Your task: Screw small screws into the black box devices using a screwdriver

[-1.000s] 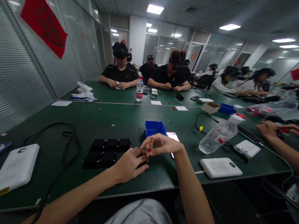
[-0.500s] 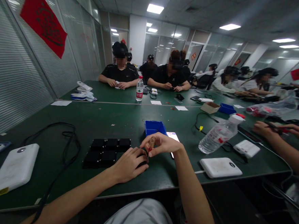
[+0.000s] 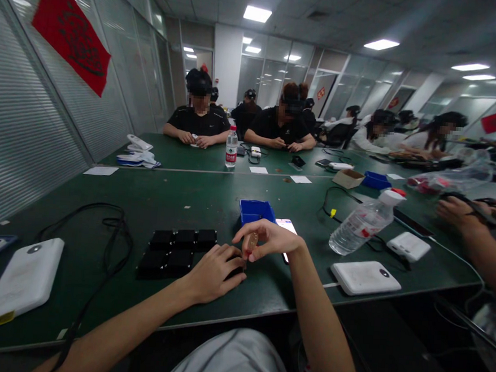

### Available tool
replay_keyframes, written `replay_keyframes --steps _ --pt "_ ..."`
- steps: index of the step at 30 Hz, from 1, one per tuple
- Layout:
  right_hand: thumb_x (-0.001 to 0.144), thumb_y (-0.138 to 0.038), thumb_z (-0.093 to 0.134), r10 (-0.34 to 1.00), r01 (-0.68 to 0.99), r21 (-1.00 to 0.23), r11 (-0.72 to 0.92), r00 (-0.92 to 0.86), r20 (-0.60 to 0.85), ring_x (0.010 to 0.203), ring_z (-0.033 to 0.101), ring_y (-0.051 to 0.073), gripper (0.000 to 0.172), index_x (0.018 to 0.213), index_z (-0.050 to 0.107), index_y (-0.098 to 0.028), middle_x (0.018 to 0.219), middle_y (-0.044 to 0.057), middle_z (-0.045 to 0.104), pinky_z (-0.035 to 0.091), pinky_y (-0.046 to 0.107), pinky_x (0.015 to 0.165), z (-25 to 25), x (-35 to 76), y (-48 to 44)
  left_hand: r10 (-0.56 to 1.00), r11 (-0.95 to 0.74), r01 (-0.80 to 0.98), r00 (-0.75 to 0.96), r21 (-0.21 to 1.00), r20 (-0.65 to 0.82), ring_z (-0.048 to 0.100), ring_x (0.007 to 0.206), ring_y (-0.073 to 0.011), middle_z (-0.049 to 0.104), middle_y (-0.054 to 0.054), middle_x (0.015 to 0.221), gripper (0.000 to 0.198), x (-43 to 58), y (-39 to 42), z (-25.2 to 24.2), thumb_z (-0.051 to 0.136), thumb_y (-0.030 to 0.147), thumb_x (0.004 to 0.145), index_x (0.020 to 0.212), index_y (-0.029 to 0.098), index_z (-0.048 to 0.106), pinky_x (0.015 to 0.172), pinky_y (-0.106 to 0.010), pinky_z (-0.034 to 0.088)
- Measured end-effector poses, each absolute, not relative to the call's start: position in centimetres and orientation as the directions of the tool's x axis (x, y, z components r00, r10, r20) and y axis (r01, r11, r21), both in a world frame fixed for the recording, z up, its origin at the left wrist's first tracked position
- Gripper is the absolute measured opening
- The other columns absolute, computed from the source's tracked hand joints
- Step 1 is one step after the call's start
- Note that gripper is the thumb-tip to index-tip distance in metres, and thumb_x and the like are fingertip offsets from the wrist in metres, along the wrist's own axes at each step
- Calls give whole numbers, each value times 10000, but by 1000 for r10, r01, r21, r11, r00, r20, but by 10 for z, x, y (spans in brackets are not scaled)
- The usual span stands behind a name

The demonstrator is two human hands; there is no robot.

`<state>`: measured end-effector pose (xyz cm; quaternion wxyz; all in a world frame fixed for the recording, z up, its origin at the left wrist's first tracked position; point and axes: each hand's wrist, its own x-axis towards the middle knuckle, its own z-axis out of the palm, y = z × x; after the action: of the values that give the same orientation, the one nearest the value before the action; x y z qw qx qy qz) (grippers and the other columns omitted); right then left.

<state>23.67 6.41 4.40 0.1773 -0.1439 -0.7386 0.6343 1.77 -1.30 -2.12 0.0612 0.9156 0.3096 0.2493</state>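
Note:
My right hand [image 3: 273, 239] grips a screwdriver [image 3: 252, 242] with a clear amber handle, held almost upright between thumb and fingers. Its tip goes down beside the fingers of my left hand [image 3: 216, 271]. Low on the table edge side, my left hand is closed over a small black part that its fingers mostly hide. Left of that hand, several black square boxes [image 3: 179, 252] sit side by side in two rows, with small shiny spots at their corners. Just beyond both hands stands a blue bin [image 3: 255, 210]; a lit phone [image 3: 286, 226] lies partly behind my right hand.
On the right are a tilted-looking water bottle [image 3: 362, 225] and a white power bank [image 3: 365, 278]. Another white power bank [image 3: 23, 281] and a black cable [image 3: 112, 239] lie left. A co-worker's hands [image 3: 462, 215] hold something dark at far right. People sit across the table.
The screwdriver's handle has turned and tipped slightly in my right hand. My left hand stays in place. At far right, the co-worker's hands have shifted and now hold a larger dark thing.

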Motion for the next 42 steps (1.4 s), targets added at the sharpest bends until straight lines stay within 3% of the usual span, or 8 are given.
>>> replay_keyframes --steps 15,26,31,37,42 --pt "908 -273 774 367 -79 -988 132 -922 123 854 718 135 486 1346 609 -143 953 61 744 570 249 785 42 236 62 604 -797 546 698 259 385 603 1090 -270 654 -90 1179 185 17 -14 -17 570 307 1014 1112 188 673 958 -451 484" --pt "890 -288 790 402 -85 -981 177 -903 151 846 660 124 400 1242 680 -131 920 40 699 545 244 778 45 236 64 607 -795 538 693 281 390 607 1110 -269 669 -79 1174 158 18 -14 -17 590 286 1006 1095 198 687 969 -446 475" --pt "861 -270 811 460 -152 -971 186 -860 222 850 652 111 211 1001 722 -140 1160 78 684 554 257 777 44 237 65 615 -788 539 693 297 375 614 1085 -274 665 -83 1185 153 17 -15 -15 596 280 999 1094 189 674 938 -454 482" --pt "839 -227 826 544 -139 -978 155 -814 202 796 633 99 356 1167 708 -155 893 9 686 519 214 732 48 237 65 619 -785 526 679 327 395 605 1123 -278 636 -106 1241 219 16 -16 -13 610 280 969 1169 195 637 975 -447 492" --pt "821 -275 834 650 -230 -959 168 -705 283 673 586 90 330 1106 707 -168 833 2 683 473 195 588 50 235 65 632 -775 524 636 353 443 578 1174 -312 556 -137 1322 433 14 -18 -9 649 198 820 1250 196 598 1024 -481 490"
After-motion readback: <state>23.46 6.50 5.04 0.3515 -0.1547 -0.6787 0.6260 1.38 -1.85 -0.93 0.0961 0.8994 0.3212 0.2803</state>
